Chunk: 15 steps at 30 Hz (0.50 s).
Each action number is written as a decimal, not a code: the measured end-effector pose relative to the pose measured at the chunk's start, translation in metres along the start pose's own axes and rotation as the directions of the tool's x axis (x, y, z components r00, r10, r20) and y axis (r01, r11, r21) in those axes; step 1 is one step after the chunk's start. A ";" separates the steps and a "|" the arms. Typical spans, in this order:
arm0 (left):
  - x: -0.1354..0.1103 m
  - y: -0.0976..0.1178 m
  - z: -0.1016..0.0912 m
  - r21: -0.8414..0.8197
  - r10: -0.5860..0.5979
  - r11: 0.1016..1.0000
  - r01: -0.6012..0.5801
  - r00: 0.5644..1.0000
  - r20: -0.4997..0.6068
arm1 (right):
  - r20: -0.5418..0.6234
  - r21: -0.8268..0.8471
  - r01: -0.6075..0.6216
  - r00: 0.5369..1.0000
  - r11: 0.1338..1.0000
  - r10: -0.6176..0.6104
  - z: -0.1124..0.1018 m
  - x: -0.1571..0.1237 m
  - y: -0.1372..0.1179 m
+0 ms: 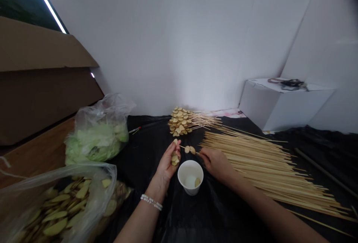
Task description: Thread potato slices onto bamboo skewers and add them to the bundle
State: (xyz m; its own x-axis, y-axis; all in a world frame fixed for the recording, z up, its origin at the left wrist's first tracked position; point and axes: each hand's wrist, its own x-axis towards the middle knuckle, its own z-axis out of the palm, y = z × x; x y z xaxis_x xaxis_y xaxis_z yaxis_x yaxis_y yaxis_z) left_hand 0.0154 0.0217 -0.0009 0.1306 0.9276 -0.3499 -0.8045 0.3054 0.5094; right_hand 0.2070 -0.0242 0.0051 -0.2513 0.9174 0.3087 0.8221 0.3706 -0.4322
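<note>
My left hand (170, 158) is closed around several potato slices (175, 158), with one more slice pinched at its fingertips by the skewer's tip. My right hand (214, 161) grips the other end of a thin wooden skewer (182, 147). Two potato slices (190, 150) are threaded on the skewer between my hands. Just below them stands a white paper cup (190, 177), with a slice and something pale inside. Beyond my hands lies a pile of potato-slice skewers (180, 120), their bare ends pointing right.
Many bare wooden skewers (260, 168) spread across the right of the black sheet (151, 131). At left are an open plastic bag of potato slices (61, 205) and a bag of green leaves (96, 138). A white box (263, 103) stands at back right, against white walls.
</note>
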 end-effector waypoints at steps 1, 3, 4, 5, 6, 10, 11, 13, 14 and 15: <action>0.000 0.000 0.000 0.004 0.004 1.000 -0.004 1.000 0.000 | 0.001 0.000 -0.005 1.000 1.000 0.005 0.000 0.000 0.000; -0.001 0.000 0.000 0.008 0.008 1.000 -0.008 1.000 0.001 | 0.003 -0.002 -0.008 1.000 1.000 0.008 0.000 0.000 0.000; -0.001 0.000 0.000 0.009 0.009 1.000 -0.009 1.000 0.002 | 0.002 -0.002 -0.006 1.000 1.000 0.006 0.000 0.001 0.000; -0.001 0.000 0.000 0.009 0.010 1.000 -0.010 1.000 0.003 | 0.000 -0.003 -0.002 1.000 1.000 0.002 0.000 0.001 0.000; -0.002 0.000 0.001 0.009 0.011 1.000 -0.011 1.000 0.003 | -0.001 -0.002 0.004 1.000 1.000 -0.004 0.000 0.001 0.000; -0.002 -0.001 0.001 0.007 0.014 1.000 -0.014 1.000 -0.003 | -0.002 -0.003 0.005 1.000 1.000 -0.005 0.001 0.001 0.000; -0.002 -0.001 0.001 0.009 0.015 1.000 -0.014 1.000 -0.006 | 0.000 -0.004 0.002 1.000 1.000 -0.002 0.000 0.001 0.000; -0.001 -0.001 0.001 0.011 0.015 1.000 -0.015 1.000 -0.010 | 0.008 -0.010 -0.006 1.000 1.000 0.006 0.000 0.001 0.000; -0.001 -0.001 0.001 0.012 0.016 1.000 -0.016 1.000 -0.011 | 0.013 -0.012 -0.009 1.000 1.000 0.009 0.000 0.001 0.000; -0.001 -0.001 0.001 0.013 0.019 1.000 -0.018 1.000 -0.012 | 0.017 -0.014 -0.011 1.000 1.000 0.012 0.000 0.001 0.000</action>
State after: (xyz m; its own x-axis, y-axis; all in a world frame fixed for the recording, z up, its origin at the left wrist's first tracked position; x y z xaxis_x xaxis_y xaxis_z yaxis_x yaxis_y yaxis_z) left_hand 0.0164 0.0207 0.0000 0.1089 0.9306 -0.3494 -0.7990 0.2911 0.5262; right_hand 0.2067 -0.0234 0.0056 -0.2501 0.9239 0.2896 0.8321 0.3580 -0.4235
